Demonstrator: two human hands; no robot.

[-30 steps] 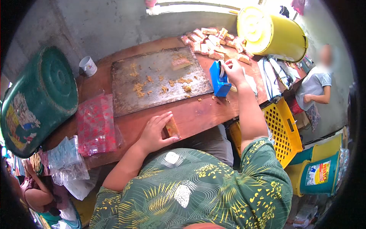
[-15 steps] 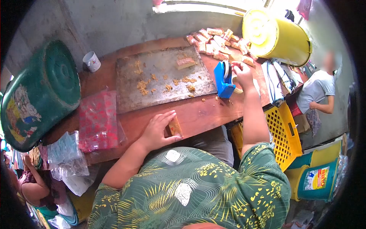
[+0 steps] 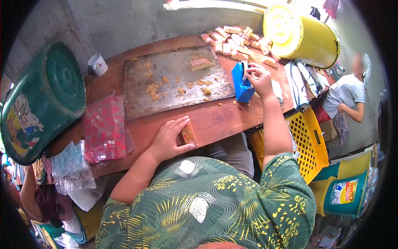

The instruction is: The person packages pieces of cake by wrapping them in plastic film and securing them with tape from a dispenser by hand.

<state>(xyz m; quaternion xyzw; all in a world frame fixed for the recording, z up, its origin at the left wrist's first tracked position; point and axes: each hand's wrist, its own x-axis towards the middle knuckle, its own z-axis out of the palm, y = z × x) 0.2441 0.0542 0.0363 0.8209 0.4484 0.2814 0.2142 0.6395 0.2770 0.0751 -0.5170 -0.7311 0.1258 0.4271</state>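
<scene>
My left hand [image 3: 169, 139] rests at the table's front edge, its thumb and fingers closed around a small wrapped cake bar [image 3: 189, 135]. My right hand [image 3: 261, 81] is at the blue tape dispenser [image 3: 241, 85], thumb and fingertips pinched against the tape roll [image 3: 245, 71]. The strip of tape itself is too fine to see clearly. Beyond my hands lies a metal tray [image 3: 141, 103] scattered with brown crumbs, with one unwrapped-looking cake piece [image 3: 200, 64] on it. Several wrapped bars [image 3: 238, 41] are heaped behind the dispenser.
Red-printed plastic wrappers [image 3: 105, 128] and clear bags [image 3: 72, 166] lie at the left. A green drum [image 3: 45, 99], a white mug [image 3: 98, 64] and a yellow drum [image 3: 306, 37] surround the table. A yellow crate [image 3: 306, 145] stands below at right. Another person [image 3: 346, 97] is at the right.
My right hand has shifted slightly up and left along the dispenser, its fingers now closer to the tape roll. The left hand still holds the bar in place. The view has tilted slightly.
</scene>
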